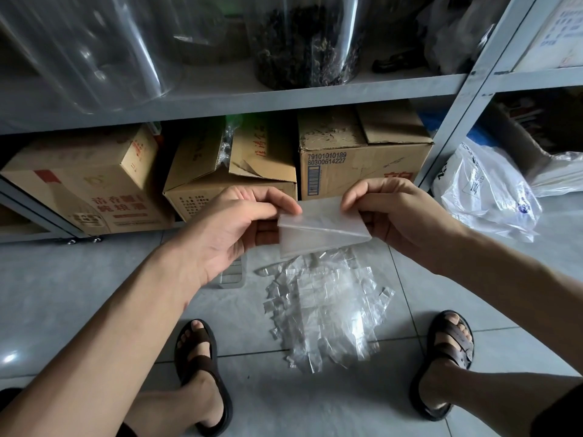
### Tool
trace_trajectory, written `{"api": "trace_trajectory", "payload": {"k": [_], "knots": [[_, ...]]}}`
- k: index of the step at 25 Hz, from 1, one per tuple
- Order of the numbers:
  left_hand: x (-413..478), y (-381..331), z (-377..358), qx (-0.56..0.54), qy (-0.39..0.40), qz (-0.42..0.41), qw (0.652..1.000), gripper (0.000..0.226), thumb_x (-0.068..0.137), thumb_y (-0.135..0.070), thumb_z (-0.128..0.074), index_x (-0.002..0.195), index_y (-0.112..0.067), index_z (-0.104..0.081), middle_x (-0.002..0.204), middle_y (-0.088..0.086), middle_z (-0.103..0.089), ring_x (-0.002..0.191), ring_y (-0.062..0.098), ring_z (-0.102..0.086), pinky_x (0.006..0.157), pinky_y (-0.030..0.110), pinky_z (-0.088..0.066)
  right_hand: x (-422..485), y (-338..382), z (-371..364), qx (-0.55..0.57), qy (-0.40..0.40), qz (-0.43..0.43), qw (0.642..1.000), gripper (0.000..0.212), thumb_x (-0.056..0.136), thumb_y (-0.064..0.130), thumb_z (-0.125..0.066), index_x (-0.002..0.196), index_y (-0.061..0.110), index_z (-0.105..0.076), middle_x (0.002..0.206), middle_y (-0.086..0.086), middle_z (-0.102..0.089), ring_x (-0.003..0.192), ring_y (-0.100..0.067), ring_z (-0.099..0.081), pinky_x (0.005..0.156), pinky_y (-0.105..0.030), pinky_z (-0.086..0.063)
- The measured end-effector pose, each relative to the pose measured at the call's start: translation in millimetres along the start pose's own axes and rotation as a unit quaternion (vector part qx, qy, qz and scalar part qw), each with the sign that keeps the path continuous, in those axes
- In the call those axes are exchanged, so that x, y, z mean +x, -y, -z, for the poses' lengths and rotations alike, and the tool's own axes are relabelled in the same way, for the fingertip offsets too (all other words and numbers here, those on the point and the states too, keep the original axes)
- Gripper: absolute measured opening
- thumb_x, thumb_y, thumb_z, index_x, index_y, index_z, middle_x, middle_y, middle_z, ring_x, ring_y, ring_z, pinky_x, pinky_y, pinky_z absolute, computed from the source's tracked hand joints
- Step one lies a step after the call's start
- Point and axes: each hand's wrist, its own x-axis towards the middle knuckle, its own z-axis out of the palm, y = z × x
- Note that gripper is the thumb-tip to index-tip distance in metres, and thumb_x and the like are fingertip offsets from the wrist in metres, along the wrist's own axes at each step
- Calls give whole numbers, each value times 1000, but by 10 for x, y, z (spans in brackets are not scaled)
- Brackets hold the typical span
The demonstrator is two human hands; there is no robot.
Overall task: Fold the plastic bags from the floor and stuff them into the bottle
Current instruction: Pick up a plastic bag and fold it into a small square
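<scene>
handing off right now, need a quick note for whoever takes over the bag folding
Left hand: pinches the left edge of the bag.
Right hand: pinches its right edge.
The bag is held in the air, partly folded, with a diagonal crease across it.
The pile of clear bags lies on the floor right below it.
A clear object shows under the left hand; it may be the bottle, but I cannot tell.
Done: one bag partly folded.
Left: finish this fold, stuff it in the bottle, then work through the pile.

Bare forearms [126,310], brown strapped sandals [202,364], possibly dark shorts [561,414].
</scene>
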Motion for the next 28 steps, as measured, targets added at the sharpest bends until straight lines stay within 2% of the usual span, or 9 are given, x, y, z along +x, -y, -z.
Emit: {"api": "trace_trajectory", "payload": {"k": [5, 7, 9, 12, 16, 17, 20, 24, 28], "knots": [[-3, 12, 10, -5, 14, -7, 1000, 23, 96, 1, -51, 90, -10, -71, 86, 7, -70, 68, 11, -64, 53, 20, -56, -12, 3, -19, 13, -4, -6, 1000, 29, 98, -6, -43, 84, 4, -66, 71, -6, -66, 59, -12, -61, 53, -19, -52], [-7, 18, 9, -15, 16, -5, 1000, 18, 91, -4, -58, 100, -11, -71, 94, 10, -70, 71, 14, -65, 54, 22, -57, -12, -1, -18, 19, -4, -5, 1000, 24, 97, -3, -46, 88, 5, -66, 76, -6, -67, 61, -11, -61, 54, -19, -53], [-9, 25, 6, -14, 10, -14, 1000, 26, 84, -11, -62, 110, -11, -70, 101, 10, -70, 76, 14, -65, 56, 23, -58, -8, -1, -19, 27, -5, -10, 1000, 20, 95, -2, -50, 91, 6, -67, 81, -7, -68, 67, -14, -63, 59, -20, -55], [-11, 33, -26, -16, -13, -41, 999, 27, 76, -15, -66, 102, -8, -73, 95, 11, -73, 73, 15, -68, 59, 24, -58, -22, -7, -19, 31, 1, -12, 999, 12, 85, 7, -59, 93, 5, -67, 84, -7, -70, 70, -14, -66, 62, -23, -57], [-9, 60, -100, -49, -57, -20, 997, 25, 78, -12, -65, 100, -5, -74, 84, 10, -77, 68, 18, -74, 61, 30, -62, -32, -32, -20, 14, -18, -10, 1000, 47, 76, 11, -67, 116, -13, -61, 110, -24, -70, 94, -26, -68, 88, -33, -58], [-10, 63, -115, -58, -62, -7, 996, 24, 81, -10, -64, 102, -3, -73, 89, 13, -77, 70, 20, -75, 60, 31, -62, -33, -29, -28, 18, -25, -10, 999, 46, 76, 11, -68, 115, -13, -62, 111, -25, -70, 95, -27, -68, 89, -33, -58], [-11, 58, -138, -75, -69, 28, 994, 19, 89, -4, -62, 104, 0, -73, 97, 19, -76, 75, 24, -76, 61, 36, -63, -27, -20, -57, 32, -58, -21, 998, 15, 81, 11, -67, 92, 1, -69, 90, -14, -72, 76, -18, -69, 74, -26, -60], [-17, 35, -122, -61, -84, 45, 994, 12, 90, -5, -64, 88, -1, -75, 85, 15, -76, 64, 19, -72, 58, 29, -62, -26, -30, -72, 29, -104, -36, 993, 7, 92, 6, -62, 93, 1, -68, 80, -8, -70, 70, -15, -67, 68, -25, -59], [-26, 28, -118, -57, -86, 39, 994, 11, 89, -4, -64, 84, -1, -73, 77, 13, -74, 59, 17, -70, 54, 26, -60, -53, -6, -103, 47, -98, -45, 993, 16, 94, 8, -61, 100, -4, -67, 93, -16, -74, 77, -21, -73, 70, -30, -61]]}}
